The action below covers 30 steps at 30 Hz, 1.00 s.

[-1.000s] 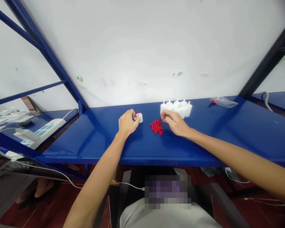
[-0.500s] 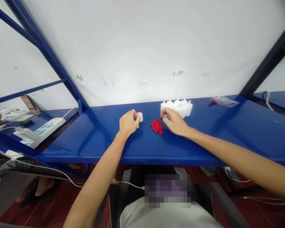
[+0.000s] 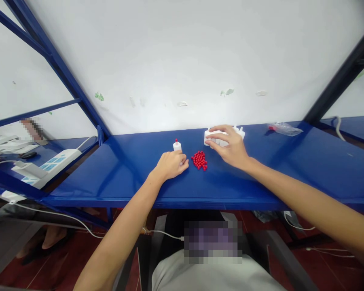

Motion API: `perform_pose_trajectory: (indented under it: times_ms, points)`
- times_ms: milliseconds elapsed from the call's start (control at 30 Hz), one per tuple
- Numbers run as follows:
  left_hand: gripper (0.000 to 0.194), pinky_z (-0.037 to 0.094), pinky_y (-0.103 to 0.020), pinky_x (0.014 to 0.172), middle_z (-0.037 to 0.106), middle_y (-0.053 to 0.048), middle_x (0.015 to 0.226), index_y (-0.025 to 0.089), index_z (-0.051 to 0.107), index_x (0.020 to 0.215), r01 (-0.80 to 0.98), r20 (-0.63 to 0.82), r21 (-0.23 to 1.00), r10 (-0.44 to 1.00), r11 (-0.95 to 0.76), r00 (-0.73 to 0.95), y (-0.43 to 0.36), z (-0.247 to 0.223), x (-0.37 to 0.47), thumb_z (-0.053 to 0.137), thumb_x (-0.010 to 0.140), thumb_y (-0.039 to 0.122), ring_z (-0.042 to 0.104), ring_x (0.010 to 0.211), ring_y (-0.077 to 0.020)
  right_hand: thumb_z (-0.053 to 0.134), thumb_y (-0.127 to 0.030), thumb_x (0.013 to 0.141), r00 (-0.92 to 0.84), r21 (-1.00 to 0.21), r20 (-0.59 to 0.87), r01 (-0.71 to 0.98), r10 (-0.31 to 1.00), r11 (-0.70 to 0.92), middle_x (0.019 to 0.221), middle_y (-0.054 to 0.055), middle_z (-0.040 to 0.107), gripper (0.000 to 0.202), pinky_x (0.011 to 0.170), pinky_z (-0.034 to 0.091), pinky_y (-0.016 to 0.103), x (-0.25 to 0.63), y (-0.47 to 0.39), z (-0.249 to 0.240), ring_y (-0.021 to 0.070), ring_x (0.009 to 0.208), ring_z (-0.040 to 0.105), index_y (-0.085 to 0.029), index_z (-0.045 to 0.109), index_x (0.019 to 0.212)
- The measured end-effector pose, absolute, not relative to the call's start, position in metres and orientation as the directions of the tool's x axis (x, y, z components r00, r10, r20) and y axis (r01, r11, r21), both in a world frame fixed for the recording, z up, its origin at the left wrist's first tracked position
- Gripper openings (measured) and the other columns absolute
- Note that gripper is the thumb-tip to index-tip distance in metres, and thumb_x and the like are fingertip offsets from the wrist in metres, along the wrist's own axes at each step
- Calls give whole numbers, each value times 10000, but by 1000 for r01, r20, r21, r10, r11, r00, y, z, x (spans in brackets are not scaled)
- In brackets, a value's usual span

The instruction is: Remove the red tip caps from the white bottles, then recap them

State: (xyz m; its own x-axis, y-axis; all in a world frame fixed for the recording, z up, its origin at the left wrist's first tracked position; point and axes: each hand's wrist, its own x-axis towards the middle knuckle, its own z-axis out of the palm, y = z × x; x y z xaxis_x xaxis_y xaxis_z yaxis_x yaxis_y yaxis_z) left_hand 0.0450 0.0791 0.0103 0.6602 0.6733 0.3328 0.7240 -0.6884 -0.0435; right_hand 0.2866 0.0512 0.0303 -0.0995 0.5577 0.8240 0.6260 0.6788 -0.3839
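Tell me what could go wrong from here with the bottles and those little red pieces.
The left hand is right up against the red-tipped white bottle, so a careless move might tip it.
The small red pieces lie loose between the hands; a brush could scatter them, perhaps across the blue table.
The right hand reaches over closely packed white bottles and might knock a neighbour.

A scuffed white wall [image 3: 176,52] rises behind a blue table [image 3: 276,169] above red floor tiles [image 3: 57,266].
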Motion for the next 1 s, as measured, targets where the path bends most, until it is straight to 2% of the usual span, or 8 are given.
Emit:
perform_pose_trajectory:
  times_ms: [167, 267, 400, 533, 700, 800, 900, 1000]
  points:
    - [246, 383, -265, 617, 600, -41, 856, 182, 564, 712, 578, 385, 64, 555, -813, 738, 80, 8, 43, 504, 915, 307, 549, 643, -138, 661, -406, 862, 29, -238, 913, 849, 407, 473, 771, 40, 665, 196, 919, 385, 488, 325, 59, 60, 206, 727, 620, -227, 734, 833]
    - [293, 393, -256, 644, 570, -11, 704, 179, 539, 685, 563, 595, 176, 543, -807, 592, 83, 13, 42, 476, 937, 313, 525, 624, -131, 633, -393, 866, 131, -277, 926, 872, 354, 404, 645, 24, 651, 224, 818, 448, 422, 348, 70, 67, 179, 598, 595, -215, 704, 749]
    - [355, 356, -256, 591, 534, 9, 578, 173, 544, 632, 615, 764, 354, 597, -704, 244, 87, 21, 37, 394, 942, 261, 471, 535, -114, 609, -410, 857, 160, -370, 860, 850, 485, 374, 678, 47, 690, 245, 652, 477, 356, 361, 80, 59, 207, 617, 631, -206, 716, 773]
    - [343, 363, -243, 577, 548, 16, 557, 169, 576, 597, 611, 702, 563, 712, -557, 2, 94, 25, 34, 442, 904, 244, 494, 537, -113, 579, -421, 868, 60, -313, 792, 894, 607, 320, 798, 69, 736, 276, 676, 465, 353, 355, 83, 49, 225, 686, 652, -202, 739, 817]
    - [367, 392, -219, 513, 675, -25, 784, 166, 606, 768, 300, 577, 789, 814, -536, -67, 110, 26, 33, 486, 935, 470, 491, 512, -85, 543, -429, 882, 38, -249, 670, 952, 742, 175, 845, 92, 735, 314, 649, 413, 350, 350, 81, 48, 261, 765, 641, -190, 744, 848]
    - [318, 425, -206, 537, 694, -32, 807, 177, 608, 912, 216, 572, 805, 819, -553, -36, 122, 28, 34, 597, 882, 494, 549, 559, -92, 531, -417, 889, 6, -208, 650, 963, 760, 170, 835, 106, 712, 320, 663, 395, 359, 352, 80, 49, 271, 804, 615, -182, 731, 801]
    - [324, 469, -215, 613, 694, -31, 767, 175, 654, 954, 327, 607, 749, 795, -577, 12, 134, 32, 39, 665, 844, 479, 629, 685, -132, 519, -414, 898, -46, -168, 663, 964, 748, 208, 811, 106, 695, 333, 694, 390, 374, 353, 80, 50, 271, 812, 585, -182, 718, 767]
    - [323, 506, -237, 641, 701, -56, 874, 163, 713, 943, 437, 638, 656, 761, -615, 113, 142, 34, 43, 604, 891, 462, 642, 732, -146, 513, -405, 901, -95, -143, 672, 957, 735, 254, 812, 102, 702, 330, 728, 385, 391, 354, 80, 50, 266, 800, 565, -188, 714, 755]
